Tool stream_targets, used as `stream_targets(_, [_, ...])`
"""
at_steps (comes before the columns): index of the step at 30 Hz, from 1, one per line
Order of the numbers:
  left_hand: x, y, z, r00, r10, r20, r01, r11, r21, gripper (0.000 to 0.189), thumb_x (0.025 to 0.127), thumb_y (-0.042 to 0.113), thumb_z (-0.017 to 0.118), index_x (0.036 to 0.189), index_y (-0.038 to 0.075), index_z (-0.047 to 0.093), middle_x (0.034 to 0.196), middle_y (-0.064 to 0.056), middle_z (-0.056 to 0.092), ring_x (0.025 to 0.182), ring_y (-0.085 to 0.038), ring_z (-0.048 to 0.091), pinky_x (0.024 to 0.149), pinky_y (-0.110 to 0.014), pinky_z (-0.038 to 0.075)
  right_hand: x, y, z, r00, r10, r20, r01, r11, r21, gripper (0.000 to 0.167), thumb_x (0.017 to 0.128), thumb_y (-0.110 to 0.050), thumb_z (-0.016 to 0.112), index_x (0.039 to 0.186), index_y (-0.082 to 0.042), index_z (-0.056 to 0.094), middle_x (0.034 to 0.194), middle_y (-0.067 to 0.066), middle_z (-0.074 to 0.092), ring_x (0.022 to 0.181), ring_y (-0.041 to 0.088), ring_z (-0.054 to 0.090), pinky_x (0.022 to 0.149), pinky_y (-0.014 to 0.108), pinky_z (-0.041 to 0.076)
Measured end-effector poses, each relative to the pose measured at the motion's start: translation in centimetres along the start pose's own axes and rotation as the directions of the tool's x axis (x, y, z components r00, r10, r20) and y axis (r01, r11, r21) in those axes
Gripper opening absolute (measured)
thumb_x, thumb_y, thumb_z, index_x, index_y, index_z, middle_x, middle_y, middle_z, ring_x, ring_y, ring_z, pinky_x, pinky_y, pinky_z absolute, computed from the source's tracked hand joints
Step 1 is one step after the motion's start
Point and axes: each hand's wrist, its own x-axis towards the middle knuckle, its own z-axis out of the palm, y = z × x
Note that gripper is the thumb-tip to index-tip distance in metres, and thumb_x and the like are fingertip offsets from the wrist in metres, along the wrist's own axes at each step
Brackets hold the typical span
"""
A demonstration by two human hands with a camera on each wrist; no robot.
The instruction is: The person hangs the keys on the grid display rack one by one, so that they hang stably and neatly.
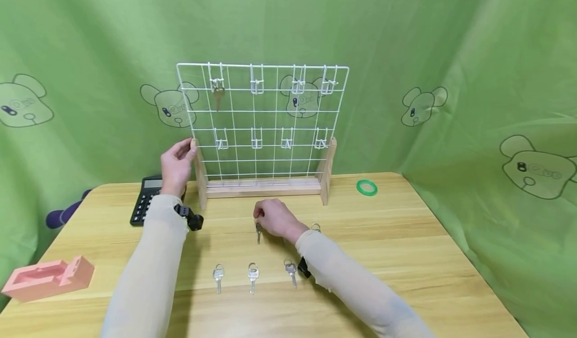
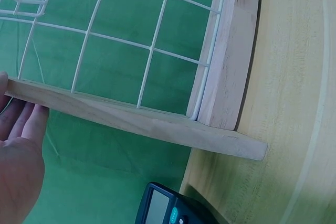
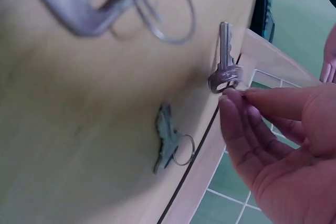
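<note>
My right hand [image 1: 276, 218] pinches a silver key [image 1: 258, 232] by its ring, over the table in front of the rack. In the right wrist view the key [image 3: 226, 59] points away from the thumb and fingertips. At the rack's left side, my left hand [image 1: 176, 167] grips the top of the wooden upright [image 1: 200, 178], thumb on one face and fingers behind. The white wire grid [image 1: 277, 111] carries two rows of hooks. One brassy key [image 1: 218, 93] hangs from its upper left hook.
Nearer the front lie a key [image 1: 218, 274], a second key [image 1: 253, 274] and a third key [image 1: 291, 270]. Another key's ring [image 1: 316, 227] shows behind my right wrist. Around these are a black calculator [image 1: 143, 198], a pink holder [image 1: 49, 279] and a green ring [image 1: 367, 188].
</note>
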Motion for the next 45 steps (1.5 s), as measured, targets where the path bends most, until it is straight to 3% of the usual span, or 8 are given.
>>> stream_targets(11, [0.1, 0.0, -0.3, 1.0, -0.003, 0.01, 0.003, 0.999, 0.047, 0.041, 0.097, 0.009, 0.062, 0.137, 0.006, 0.055, 0.141, -0.015, 0.053, 0.126, -0.023, 0.052, 0.102, -0.022, 0.045, -0.4, 0.2, -1.7, 0.996, -0.086, -0.014, 0.087, 0.98, 0.177, 0.012, 0.094, -0.003, 0.064, 0.102, -0.009, 0.07, 0.088, -0.006, 0.063, 0.084, 0.01, 0.06, 0.076, 0.019, 0.053])
stream_targets(17, [0.2, -0.1, -0.4, 1.0, -0.011, 0.005, 0.011, 0.999, 0.05, 0.041, 0.097, 0.011, 0.063, 0.137, 0.007, 0.055, 0.14, -0.013, 0.054, 0.126, -0.022, 0.053, 0.103, -0.023, 0.045, -0.6, 0.0, -2.6, 0.99, -0.132, -0.041, 0.137, 0.972, 0.19, 0.01, 0.094, -0.004, 0.064, 0.101, -0.009, 0.069, 0.092, 0.0, 0.066, 0.086, 0.01, 0.06, 0.079, 0.021, 0.053])
stream_targets(24, [0.0, 0.0, -0.4, 1.0, -0.013, 0.004, 0.013, 0.998, 0.066, 0.041, 0.097, 0.011, 0.063, 0.137, 0.007, 0.055, 0.139, -0.014, 0.054, 0.125, -0.022, 0.054, 0.102, -0.024, 0.045, -0.7, -0.1, -3.1, 0.989, -0.136, -0.054, 0.144, 0.972, 0.187, 0.009, 0.093, -0.006, 0.067, 0.101, -0.01, 0.07, 0.092, 0.0, 0.066, 0.085, 0.009, 0.06, 0.079, 0.02, 0.053])
stream_targets(45, [0.0, 0.1, -0.4, 0.999, -0.034, -0.004, 0.035, 0.997, 0.069, 0.041, 0.096, 0.015, 0.065, 0.136, 0.009, 0.057, 0.138, -0.012, 0.056, 0.122, -0.022, 0.056, 0.102, -0.024, 0.046, -1.0, -0.9, -5.8, 0.978, -0.137, -0.157, 0.181, 0.933, 0.312, 0.013, 0.091, -0.003, 0.068, 0.103, -0.007, 0.07, 0.093, -0.002, 0.067, 0.086, 0.012, 0.063, 0.079, 0.022, 0.055])
